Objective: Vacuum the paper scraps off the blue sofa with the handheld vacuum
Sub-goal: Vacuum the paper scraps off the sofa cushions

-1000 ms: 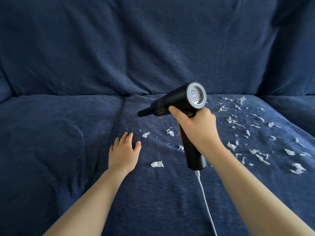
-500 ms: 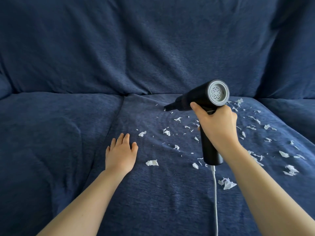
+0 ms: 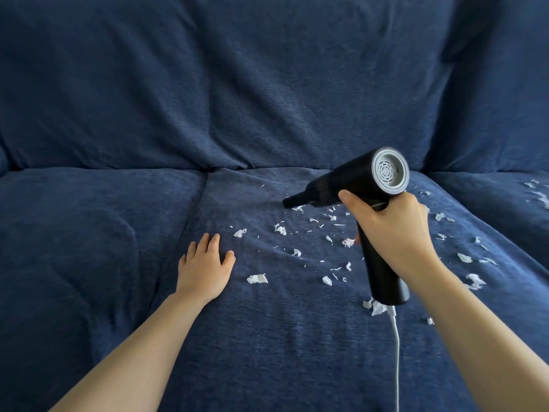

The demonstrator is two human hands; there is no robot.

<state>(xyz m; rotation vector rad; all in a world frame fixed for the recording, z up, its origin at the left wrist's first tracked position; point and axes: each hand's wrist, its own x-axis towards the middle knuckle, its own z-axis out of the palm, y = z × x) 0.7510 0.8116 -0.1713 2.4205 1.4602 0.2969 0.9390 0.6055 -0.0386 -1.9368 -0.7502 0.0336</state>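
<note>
My right hand (image 3: 392, 233) grips the handle of the black handheld vacuum (image 3: 353, 179), whose narrow nozzle points left and down just above the blue sofa seat (image 3: 267, 337). Its grey vented rear faces me. White paper scraps (image 3: 280, 229) lie scattered over the middle cushion, below and around the nozzle, with more to the right of the vacuum. My left hand (image 3: 205, 269) rests flat on the cushion, fingers straight, left of the scraps. My right hand and arm hide part of the scraps.
A white cord (image 3: 396, 352) hangs from the handle's base toward me. The sofa backrest (image 3: 267, 84) rises behind the seat. The left cushion (image 3: 89, 233) shows no scraps. A few more scraps (image 3: 539, 194) lie on the right cushion.
My right hand has carried the vacuum to the right across the middle cushion, uncovering scraps under where it was. My left hand has stayed flat in about the same spot.
</note>
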